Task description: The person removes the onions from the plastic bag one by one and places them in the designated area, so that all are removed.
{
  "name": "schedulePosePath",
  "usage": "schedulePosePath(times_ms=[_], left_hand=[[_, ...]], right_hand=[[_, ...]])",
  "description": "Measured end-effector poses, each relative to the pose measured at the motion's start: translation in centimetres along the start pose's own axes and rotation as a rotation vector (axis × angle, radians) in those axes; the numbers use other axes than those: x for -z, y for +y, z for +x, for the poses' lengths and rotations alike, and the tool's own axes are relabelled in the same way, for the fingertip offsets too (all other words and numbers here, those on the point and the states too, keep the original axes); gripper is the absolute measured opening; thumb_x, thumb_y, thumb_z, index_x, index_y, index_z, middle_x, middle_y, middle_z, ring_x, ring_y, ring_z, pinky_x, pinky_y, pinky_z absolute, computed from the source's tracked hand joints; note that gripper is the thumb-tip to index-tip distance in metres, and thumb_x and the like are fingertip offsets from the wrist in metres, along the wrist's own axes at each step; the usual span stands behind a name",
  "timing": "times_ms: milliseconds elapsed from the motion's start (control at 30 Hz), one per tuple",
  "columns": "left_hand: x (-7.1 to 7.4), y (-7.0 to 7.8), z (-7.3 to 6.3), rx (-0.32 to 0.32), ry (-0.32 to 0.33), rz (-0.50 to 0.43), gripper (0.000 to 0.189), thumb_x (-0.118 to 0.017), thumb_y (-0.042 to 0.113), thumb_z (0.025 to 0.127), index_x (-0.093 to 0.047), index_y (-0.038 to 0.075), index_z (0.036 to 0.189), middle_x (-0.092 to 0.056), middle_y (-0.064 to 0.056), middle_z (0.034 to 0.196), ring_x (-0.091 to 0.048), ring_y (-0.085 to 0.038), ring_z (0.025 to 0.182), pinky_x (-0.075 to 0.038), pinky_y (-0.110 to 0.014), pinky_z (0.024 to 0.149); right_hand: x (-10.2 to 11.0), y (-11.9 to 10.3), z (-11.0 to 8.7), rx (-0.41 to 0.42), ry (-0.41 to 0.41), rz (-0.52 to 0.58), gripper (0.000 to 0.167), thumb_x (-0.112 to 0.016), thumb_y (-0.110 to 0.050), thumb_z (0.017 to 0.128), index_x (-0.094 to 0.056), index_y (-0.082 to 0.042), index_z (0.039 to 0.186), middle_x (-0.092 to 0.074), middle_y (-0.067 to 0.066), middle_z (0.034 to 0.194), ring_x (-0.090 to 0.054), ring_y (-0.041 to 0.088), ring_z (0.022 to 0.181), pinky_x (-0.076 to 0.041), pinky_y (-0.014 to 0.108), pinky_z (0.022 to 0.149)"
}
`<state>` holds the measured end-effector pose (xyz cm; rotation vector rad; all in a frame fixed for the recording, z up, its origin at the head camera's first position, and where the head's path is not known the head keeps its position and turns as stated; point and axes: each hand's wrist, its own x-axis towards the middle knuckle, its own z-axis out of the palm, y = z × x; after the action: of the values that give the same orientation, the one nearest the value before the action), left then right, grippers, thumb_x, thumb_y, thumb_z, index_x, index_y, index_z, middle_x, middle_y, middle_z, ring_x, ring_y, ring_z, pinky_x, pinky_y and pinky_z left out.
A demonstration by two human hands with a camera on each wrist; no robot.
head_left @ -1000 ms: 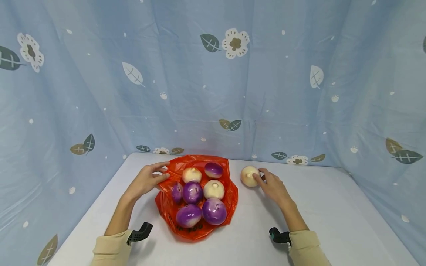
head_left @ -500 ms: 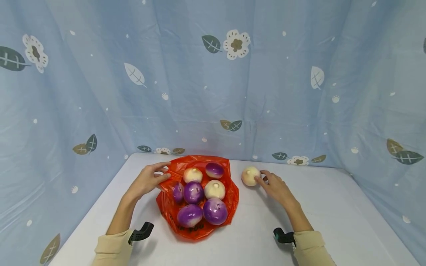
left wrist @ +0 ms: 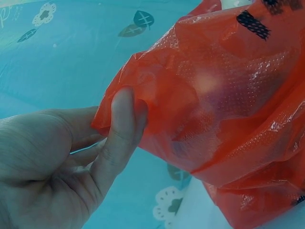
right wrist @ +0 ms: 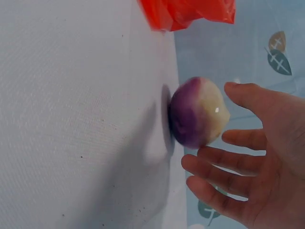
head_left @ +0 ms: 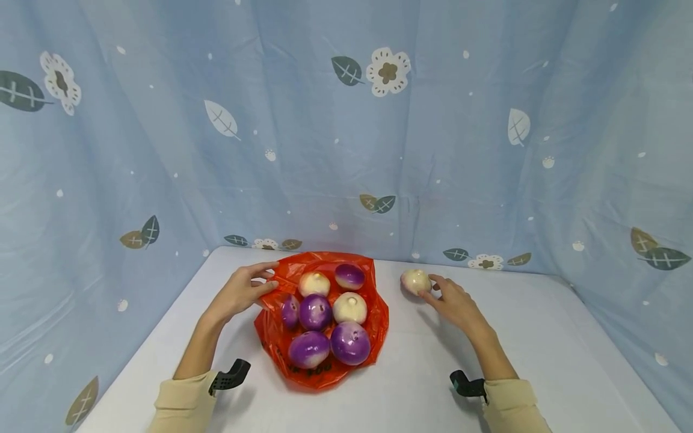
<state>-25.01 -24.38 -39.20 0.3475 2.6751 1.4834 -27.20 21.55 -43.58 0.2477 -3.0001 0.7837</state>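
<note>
My left hand (head_left: 240,294) pinches the left edge of a red plastic bag (head_left: 271,343); in the left wrist view the thumb lies over the film (left wrist: 214,114). Several purple and white turnips (head_left: 351,345) sit in the bag's wide mouth. To its right, one more turnip (head_left: 414,281) rests on the table, pale side up in the head view. My right hand (head_left: 455,304) is right beside this turnip. The right wrist view shows its purple base and white crown (right wrist: 198,113), with the thumb above and relaxed, spread fingers (right wrist: 228,160) below.
A white-covered table (head_left: 411,385) carries everything. Behind and beside it hangs a blue curtain (head_left: 303,150) with leaf and flower prints, close to the table's far edge. A black wrist mount (head_left: 231,376) juts inward from the left sleeve, and another from the right.
The right hand and the loose turnip have shifted slightly rightward, and the turnip has tipped over a little. The left hand keeps its pinch on the bag, nearly still.
</note>
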Motion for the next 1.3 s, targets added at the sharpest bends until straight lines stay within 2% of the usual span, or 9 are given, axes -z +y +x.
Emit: schedulePosePath(times_ms=[467, 667, 1100, 1300], left_hand=[[-0.1, -0.4, 0.3, 0.002, 0.005, 0.016, 0.053, -0.060, 0.011, 0.097, -0.042, -0.001, 0.146, -0.058, -0.031, 0.126, -0.071, -0.037, 0.099, -0.061, -0.033, 0.065], [0.0, 0.0, 0.1, 0.001, 0.002, 0.015, 0.054, -0.063, 0.015, 0.096, -0.045, 0.003, 0.145, -0.059, -0.029, 0.126, -0.071, -0.036, 0.101, -0.061, -0.032, 0.066], [0.0, -0.3, 0.2, 0.003, 0.012, 0.036, 0.052, -0.064, 0.014, 0.095, -0.047, 0.005, 0.144, -0.060, -0.028, 0.125, -0.069, -0.038, 0.104, -0.061, -0.032, 0.066], [-0.1, -0.2, 0.2, 0.008, 0.013, 0.033, 0.053, -0.064, 0.014, 0.095, -0.047, 0.005, 0.144, -0.060, -0.028, 0.125, -0.070, -0.038, 0.103, -0.061, -0.032, 0.066]], right_hand=[[0.7, -1.3, -0.6, 0.045, 0.020, -0.011, 0.061, -0.063, -0.043, 0.093, -0.047, -0.011, 0.143, -0.061, 0.022, 0.125, -0.065, 0.032, 0.099, -0.057, 0.042, 0.072], [0.9, -2.6, -1.2, 0.061, 0.020, 0.025, 0.058, -0.063, -0.042, 0.094, -0.048, -0.014, 0.142, -0.059, 0.019, 0.129, -0.065, 0.032, 0.103, -0.058, 0.045, 0.076], [0.6, -5.2, -2.2, 0.129, 0.020, 0.060, 0.065, -0.066, -0.053, 0.088, -0.048, -0.022, 0.142, -0.059, 0.013, 0.134, -0.067, 0.031, 0.106, -0.060, 0.044, 0.076], [0.4, -6.0, -2.5, 0.165, 0.012, 0.085, 0.064, -0.067, -0.053, 0.087, -0.049, -0.025, 0.142, -0.060, 0.008, 0.132, -0.066, 0.030, 0.113, -0.059, 0.046, 0.083]])
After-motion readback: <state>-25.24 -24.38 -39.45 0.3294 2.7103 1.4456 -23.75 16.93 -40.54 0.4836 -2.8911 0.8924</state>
